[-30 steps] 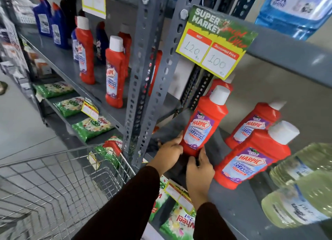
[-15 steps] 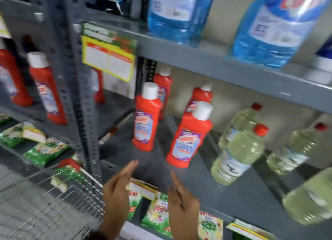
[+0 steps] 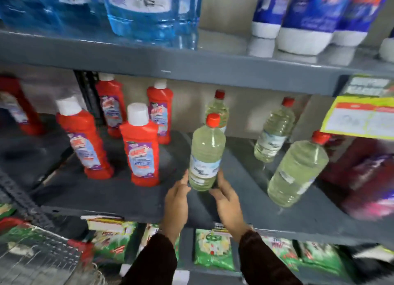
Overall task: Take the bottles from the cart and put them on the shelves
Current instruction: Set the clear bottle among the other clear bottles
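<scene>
A clear bottle of pale yellow liquid with a red cap (image 3: 206, 154) stands upright on the grey middle shelf (image 3: 128, 195). My left hand (image 3: 176, 201) and my right hand (image 3: 227, 199) cup its base from both sides, fingertips touching it. Left of it stand several red Harpic bottles with white caps (image 3: 141, 148). Three more pale bottles stand to the right and behind, the nearest (image 3: 297, 170) leaning in the wide-angle view. The wire cart (image 3: 42, 261) shows blurred at bottom left.
The shelf above (image 3: 191, 56) carries blue liquid jugs (image 3: 149, 10) and blue-and-white bottles (image 3: 307, 14). A yellow price tag (image 3: 358, 118) hangs at right over dark red bottles (image 3: 362, 174). Green detergent packets (image 3: 213, 252) fill the shelf below.
The view swung right. My hands left the red Harpic bottle, opened in mid-air, and now close around the base of the pale bottle.
</scene>
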`<control>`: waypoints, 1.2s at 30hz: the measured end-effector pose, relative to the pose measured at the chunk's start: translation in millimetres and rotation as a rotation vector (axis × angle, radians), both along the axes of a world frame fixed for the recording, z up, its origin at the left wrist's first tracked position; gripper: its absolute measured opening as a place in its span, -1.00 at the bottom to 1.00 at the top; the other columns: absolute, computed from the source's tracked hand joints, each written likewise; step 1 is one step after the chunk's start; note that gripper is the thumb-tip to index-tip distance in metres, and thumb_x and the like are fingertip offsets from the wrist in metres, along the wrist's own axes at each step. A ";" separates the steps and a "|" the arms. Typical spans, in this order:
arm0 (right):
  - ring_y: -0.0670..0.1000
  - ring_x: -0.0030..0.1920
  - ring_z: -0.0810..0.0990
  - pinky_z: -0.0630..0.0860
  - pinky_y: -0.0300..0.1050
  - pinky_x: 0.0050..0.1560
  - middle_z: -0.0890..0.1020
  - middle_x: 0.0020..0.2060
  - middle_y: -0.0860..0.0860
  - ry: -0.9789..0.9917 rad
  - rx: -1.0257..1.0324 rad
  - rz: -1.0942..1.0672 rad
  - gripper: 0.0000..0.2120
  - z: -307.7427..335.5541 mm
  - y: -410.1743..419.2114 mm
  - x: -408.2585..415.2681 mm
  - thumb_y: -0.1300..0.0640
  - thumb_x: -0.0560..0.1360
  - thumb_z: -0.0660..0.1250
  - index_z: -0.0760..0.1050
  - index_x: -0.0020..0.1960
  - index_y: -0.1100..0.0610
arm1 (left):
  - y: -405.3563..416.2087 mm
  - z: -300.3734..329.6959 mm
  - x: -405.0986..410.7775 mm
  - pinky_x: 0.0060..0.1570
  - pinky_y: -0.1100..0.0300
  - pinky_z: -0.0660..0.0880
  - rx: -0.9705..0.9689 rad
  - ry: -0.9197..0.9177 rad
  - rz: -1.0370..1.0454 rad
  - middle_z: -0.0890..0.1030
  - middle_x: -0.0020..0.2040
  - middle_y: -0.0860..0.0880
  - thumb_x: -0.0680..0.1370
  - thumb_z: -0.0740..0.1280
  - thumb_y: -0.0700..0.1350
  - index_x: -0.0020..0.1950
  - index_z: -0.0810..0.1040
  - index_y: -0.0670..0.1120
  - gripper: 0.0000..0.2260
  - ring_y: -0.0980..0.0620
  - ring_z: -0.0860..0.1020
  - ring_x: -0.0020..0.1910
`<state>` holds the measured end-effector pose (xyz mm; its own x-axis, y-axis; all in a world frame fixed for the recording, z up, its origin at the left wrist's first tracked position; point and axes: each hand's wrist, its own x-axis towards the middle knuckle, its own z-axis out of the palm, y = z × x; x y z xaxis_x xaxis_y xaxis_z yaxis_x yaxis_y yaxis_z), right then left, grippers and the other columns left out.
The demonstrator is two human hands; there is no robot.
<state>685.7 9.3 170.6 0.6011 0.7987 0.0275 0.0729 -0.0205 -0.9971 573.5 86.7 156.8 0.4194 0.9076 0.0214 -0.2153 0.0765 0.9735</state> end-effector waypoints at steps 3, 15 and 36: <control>-0.36 0.35 0.39 0.27 -0.21 0.49 0.44 0.42 -0.14 -0.006 0.010 0.016 -0.44 -3.5 -2.0 10.4 0.37 0.50 0.22 0.36 0.47 0.11 | -3.8 10.5 3.9 0.47 0.10 0.22 0.064 0.144 -0.063 0.44 0.41 0.01 0.36 0.22 -0.09 0.36 0.41 0.06 -0.46 0.16 0.39 0.37; -0.08 0.44 0.41 0.27 0.06 0.51 0.50 0.40 0.01 0.086 0.141 -0.170 -0.52 -13.5 -7.2 17.2 0.29 0.45 0.19 0.51 0.35 0.17 | -12.3 31.8 14.0 0.52 0.02 -0.25 0.210 0.464 -0.327 0.12 0.35 0.30 0.42 0.11 -0.05 0.31 0.14 0.28 -0.52 0.36 0.07 0.31; 0.10 0.24 0.56 0.41 0.02 0.33 0.67 0.09 0.06 0.488 0.402 -0.663 -0.64 -2.8 -118.1 160.5 -0.05 0.66 0.06 0.54 0.06 0.15 | -141.2 7.5 99.8 0.30 0.31 0.26 0.021 0.170 -0.443 0.42 0.35 0.26 0.39 0.26 0.10 0.41 0.32 0.21 -0.44 0.29 0.35 0.34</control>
